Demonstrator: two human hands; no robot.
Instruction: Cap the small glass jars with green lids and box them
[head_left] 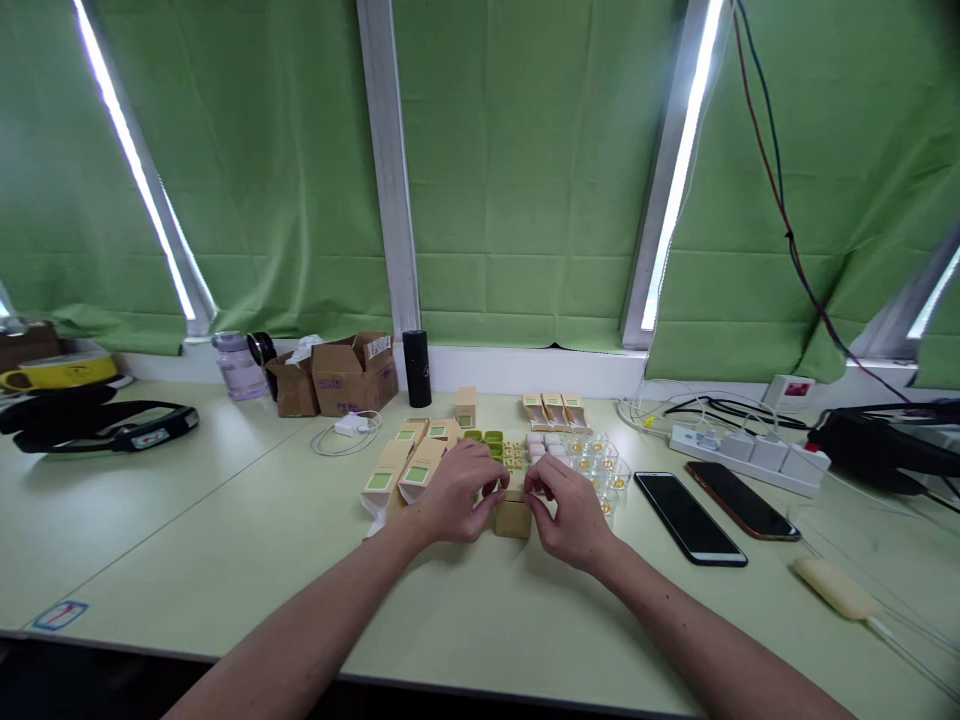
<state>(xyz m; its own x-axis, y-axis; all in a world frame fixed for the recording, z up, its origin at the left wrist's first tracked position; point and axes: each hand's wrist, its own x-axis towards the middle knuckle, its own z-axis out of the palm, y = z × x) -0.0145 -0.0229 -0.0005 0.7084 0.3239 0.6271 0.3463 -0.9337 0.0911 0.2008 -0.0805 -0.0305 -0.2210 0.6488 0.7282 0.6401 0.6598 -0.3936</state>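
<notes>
A small tan cardboard box [513,520] stands between my two hands near the middle of the table. My left hand [466,490] pinches its left upper edge, and my right hand [564,508] pinches the right upper edge. Just behind it lie green square pieces [493,440], small gold pieces [513,455] and pale pinkish pieces [541,440]. Right of these, several clear cups [606,465] with gold centres stand in rows. Left of my left hand lie tan boxes with green labels [390,470]. The inside of the held box is hidden.
Three open tan boxes [555,412] and an upright one [466,406] stand farther back. Two phones [690,517] lie on the right, near a power strip [750,455] and a cream mouse-shaped item [836,588]. Brown cartons [352,375] and a black cylinder [417,368] stand at the back left.
</notes>
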